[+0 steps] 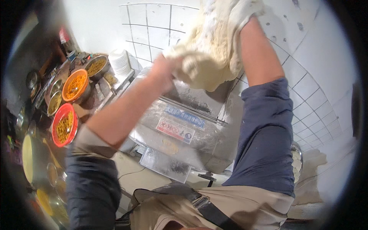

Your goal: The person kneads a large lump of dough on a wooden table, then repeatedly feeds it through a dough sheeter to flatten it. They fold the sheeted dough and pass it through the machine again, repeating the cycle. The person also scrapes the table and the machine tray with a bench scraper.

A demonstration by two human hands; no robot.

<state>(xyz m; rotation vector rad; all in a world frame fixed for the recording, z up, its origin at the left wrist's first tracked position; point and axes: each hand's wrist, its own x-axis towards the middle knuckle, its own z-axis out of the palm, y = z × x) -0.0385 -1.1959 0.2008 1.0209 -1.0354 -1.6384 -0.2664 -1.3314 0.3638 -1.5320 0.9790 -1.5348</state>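
A large, floury, pale sheet of dough (218, 57) hangs in thick folds between my raised hands, its top running out of the picture. My left hand (168, 69), blurred, grips the lower left edge of the dough. My right hand (251, 21) holds it up at the upper right; dough or flour covers that hand past the wrist, so its fingers are hidden. Below the dough stands a flour-dusted metal machine (207, 146), seemingly a dough sheeter, with a dark slanting upper plate (198, 99) and warning labels on its front.
To the left, a worktop holds an orange bowl (76, 86) and a red bowl (64, 125) of chopped food, a metal bowl (97, 66) and a stack of white plates (119, 61). A tiled wall (152, 27) rises behind the machine. A metal tray (165, 164) projects below its front.
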